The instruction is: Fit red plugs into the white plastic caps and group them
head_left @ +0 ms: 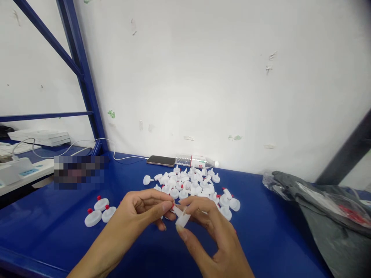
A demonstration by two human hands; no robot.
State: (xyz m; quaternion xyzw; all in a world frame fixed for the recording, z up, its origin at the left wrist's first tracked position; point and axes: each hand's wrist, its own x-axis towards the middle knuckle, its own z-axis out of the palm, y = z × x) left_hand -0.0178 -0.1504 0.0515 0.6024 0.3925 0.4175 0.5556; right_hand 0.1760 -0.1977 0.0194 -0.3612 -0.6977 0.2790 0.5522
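Blue bench [261, 239] before a white wall: right hand [214, 235] pinches small white plastic nozzle cap [182, 219], stem pointing up-left toward left hand's [142, 212] pinched fingers [162, 206].

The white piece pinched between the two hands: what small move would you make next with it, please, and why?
Probably press the red cap home, since the left hand pinches it at the white piece held in the right hand. Three finished pieces lying apart on the left carry red caps; most of the pile behind does not.
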